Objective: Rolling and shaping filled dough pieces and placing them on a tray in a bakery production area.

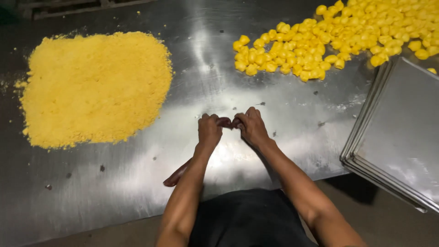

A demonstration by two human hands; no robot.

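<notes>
My left hand (209,131) and my right hand (251,128) meet at the middle of a steel table (137,174), fingers curled. Both hands are closed on a dark brown rope of paste (225,122). A short bit of it shows between the hands. The rest trails back under my left forearm, and its end (174,178) lies on the table. A broad heap of yellow crumbs (93,87) lies to the left. Several yellow shaped pieces (292,52) are spread at the far right.
A stack of flat metal trays (398,137) hangs over the table's right front edge. The yellow pieces reach up to the trays' far corner. Small dark specks dot the steel surface, and a white powdery smear lies around my hands.
</notes>
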